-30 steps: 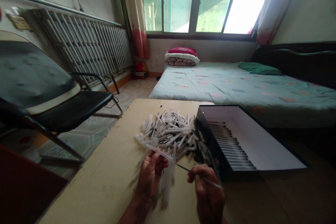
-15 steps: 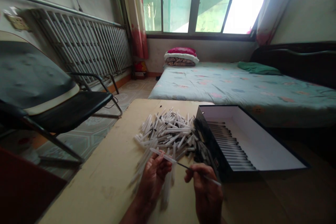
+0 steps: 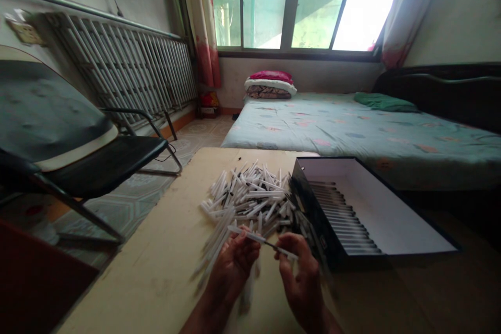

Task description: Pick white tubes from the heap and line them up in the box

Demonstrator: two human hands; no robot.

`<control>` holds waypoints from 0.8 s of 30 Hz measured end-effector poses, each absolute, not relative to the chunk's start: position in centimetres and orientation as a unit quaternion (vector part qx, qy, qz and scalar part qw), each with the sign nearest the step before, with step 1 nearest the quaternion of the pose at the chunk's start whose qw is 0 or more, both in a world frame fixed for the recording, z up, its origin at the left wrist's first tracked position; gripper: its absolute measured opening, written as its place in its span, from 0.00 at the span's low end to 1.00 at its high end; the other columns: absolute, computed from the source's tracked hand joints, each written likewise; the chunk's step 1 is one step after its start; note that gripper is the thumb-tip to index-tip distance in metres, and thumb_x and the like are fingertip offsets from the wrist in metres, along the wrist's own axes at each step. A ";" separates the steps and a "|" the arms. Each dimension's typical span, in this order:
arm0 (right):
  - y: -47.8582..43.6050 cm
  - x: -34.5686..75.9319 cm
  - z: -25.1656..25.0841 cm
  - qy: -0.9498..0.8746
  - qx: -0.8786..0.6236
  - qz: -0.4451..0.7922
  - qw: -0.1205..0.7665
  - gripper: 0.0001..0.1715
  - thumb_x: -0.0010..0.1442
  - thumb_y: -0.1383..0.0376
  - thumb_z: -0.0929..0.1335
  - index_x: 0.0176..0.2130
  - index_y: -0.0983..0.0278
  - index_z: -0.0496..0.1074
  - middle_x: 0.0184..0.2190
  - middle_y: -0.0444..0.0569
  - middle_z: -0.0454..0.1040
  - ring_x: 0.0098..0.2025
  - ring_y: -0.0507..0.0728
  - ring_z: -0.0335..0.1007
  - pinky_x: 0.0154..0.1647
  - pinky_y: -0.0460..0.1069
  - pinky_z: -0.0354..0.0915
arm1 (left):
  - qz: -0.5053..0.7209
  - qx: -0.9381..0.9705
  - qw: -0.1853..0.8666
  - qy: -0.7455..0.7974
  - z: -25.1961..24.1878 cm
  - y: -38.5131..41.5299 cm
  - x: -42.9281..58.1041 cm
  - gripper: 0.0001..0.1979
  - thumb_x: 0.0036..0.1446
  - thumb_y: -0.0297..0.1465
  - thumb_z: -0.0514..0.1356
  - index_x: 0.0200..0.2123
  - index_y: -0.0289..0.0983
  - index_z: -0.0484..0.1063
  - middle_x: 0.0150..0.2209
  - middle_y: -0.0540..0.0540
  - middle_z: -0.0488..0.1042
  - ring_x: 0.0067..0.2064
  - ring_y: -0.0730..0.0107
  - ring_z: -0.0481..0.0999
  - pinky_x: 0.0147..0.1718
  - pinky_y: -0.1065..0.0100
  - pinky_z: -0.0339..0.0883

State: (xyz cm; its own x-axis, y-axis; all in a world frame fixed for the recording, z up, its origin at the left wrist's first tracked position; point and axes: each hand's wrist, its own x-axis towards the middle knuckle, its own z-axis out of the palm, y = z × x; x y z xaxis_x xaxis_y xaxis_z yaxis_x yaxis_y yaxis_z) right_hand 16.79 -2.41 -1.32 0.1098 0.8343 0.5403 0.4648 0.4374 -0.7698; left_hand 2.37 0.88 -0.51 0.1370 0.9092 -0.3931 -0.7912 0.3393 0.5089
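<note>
My left hand point(image 3: 237, 258) pinches a translucent white pen barrel point(image 3: 252, 236) that points up to the left. Close on its right, my right hand point(image 3: 299, 266) grips a thin refill point(image 3: 288, 254), whose dark front part reaches into the barrel's right end. Beyond both hands lies a heap of white pen parts point(image 3: 254, 193), with dark pieces mixed in along its right side. An open box point(image 3: 407, 219) with a pale inside stands at the right and holds a row of pens with dark ends point(image 3: 344, 216).
The parts lie on a pale yellow table point(image 3: 156, 266). A black folding chair point(image 3: 105, 162) is at the left, a bed point(image 3: 329, 120) beyond the table. A dark red surface point(image 3: 35, 271) shows at the lower left.
My right hand has moved left, closer to my left hand, and less of the refill shows between them. The barrel and my left hand have shifted slightly right.
</note>
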 end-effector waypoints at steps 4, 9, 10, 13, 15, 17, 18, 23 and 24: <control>-0.5 18.6 -2.3 -0.662 -0.590 0.032 0.461 0.09 0.60 0.69 0.61 0.38 0.60 0.69 0.36 0.49 0.69 0.40 0.58 0.66 0.41 0.53 0.62 | 0.582 -0.004 0.739 0.340 -0.1 1.4 1.8 0.09 0.59 0.20 0.51 0.31 0.32 0.69 0.22 0.46 0.78 0.21 0.73 0.78 0.20 0.76 0.72; 0.6 18.4 -2.8 -0.702 -0.641 -0.044 0.307 0.09 0.56 0.70 0.64 0.37 0.59 0.71 0.40 0.51 0.71 0.43 0.63 0.64 0.41 0.57 0.56 | 0.587 -0.008 0.740 0.327 0.3 1.4 1.6 0.08 0.57 0.20 0.53 0.30 0.32 0.71 0.21 0.46 0.78 0.22 0.72 0.78 0.21 0.76 0.73; 0.7 18.1 -2.9 -0.703 -0.646 -0.047 0.292 0.10 0.56 0.71 0.64 0.37 0.59 0.71 0.40 0.51 0.72 0.43 0.63 0.64 0.41 0.57 0.56 | 0.589 -0.002 0.739 0.328 0.3 1.4 1.6 0.07 0.57 0.20 0.54 0.30 0.32 0.71 0.22 0.47 0.78 0.22 0.72 0.78 0.21 0.76 0.73; 0.7 17.6 -3.1 -0.702 -0.658 -0.061 0.265 0.09 0.55 0.72 0.65 0.35 0.59 0.70 0.37 0.52 0.72 0.41 0.63 0.64 0.41 0.57 0.55 | 0.593 0.026 0.734 0.330 -0.1 1.3 1.8 0.05 0.55 0.21 0.56 0.31 0.33 0.71 0.23 0.46 0.79 0.23 0.70 0.79 0.22 0.74 0.74; 0.8 17.5 -3.3 -0.704 -0.662 -0.062 0.250 0.09 0.56 0.73 0.64 0.33 0.60 0.69 0.35 0.52 0.71 0.39 0.63 0.64 0.39 0.56 0.55 | 0.597 0.049 0.730 0.329 -0.4 1.3 1.8 0.04 0.55 0.21 0.56 0.32 0.33 0.70 0.23 0.45 0.79 0.24 0.70 0.79 0.23 0.73 0.74; 0.8 17.7 -3.3 -0.708 -0.659 -0.057 0.249 0.09 0.56 0.74 0.63 0.30 0.60 0.68 0.33 0.51 0.71 0.38 0.62 0.63 0.38 0.55 0.55 | 0.602 0.067 0.724 0.331 -0.6 1.3 1.9 0.04 0.55 0.21 0.57 0.33 0.33 0.69 0.24 0.45 0.79 0.24 0.70 0.79 0.23 0.73 0.74; 0.8 17.7 -3.4 -0.709 -0.654 -0.051 0.259 0.09 0.56 0.74 0.63 0.29 0.60 0.68 0.32 0.51 0.71 0.37 0.62 0.63 0.38 0.55 0.55 | 0.605 0.075 0.719 0.334 -0.6 1.3 1.9 0.04 0.54 0.21 0.57 0.33 0.33 0.69 0.24 0.45 0.79 0.24 0.70 0.79 0.24 0.73 0.74; 0.5 17.6 -3.1 -0.692 -0.577 0.031 0.434 0.04 0.58 0.71 0.63 0.33 0.62 0.66 0.31 0.47 0.67 0.35 0.57 0.63 0.36 0.51 0.60 | 0.625 0.129 0.684 0.353 -0.5 1.2 1.9 0.07 0.51 0.23 0.62 0.34 0.35 0.67 0.26 0.45 0.79 0.26 0.69 0.79 0.27 0.71 0.74; 0.4 17.5 -3.0 -0.677 -0.562 0.056 0.471 0.04 0.59 0.70 0.63 0.34 0.62 0.66 0.30 0.46 0.66 0.33 0.55 0.63 0.34 0.49 0.61 | 0.628 0.141 0.677 0.357 -0.5 1.1 2.0 0.08 0.50 0.24 0.63 0.34 0.35 0.67 0.26 0.45 0.79 0.26 0.69 0.79 0.27 0.71 0.74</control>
State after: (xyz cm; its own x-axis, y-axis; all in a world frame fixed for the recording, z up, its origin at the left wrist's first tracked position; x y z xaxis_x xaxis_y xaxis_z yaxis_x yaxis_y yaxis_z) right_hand 17.53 0.36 -2.97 0.0766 0.8142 0.5756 0.7086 0.3616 -0.6059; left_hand 1.95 1.09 -0.46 -0.0432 0.9511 -0.3058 -0.7495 0.1715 0.6394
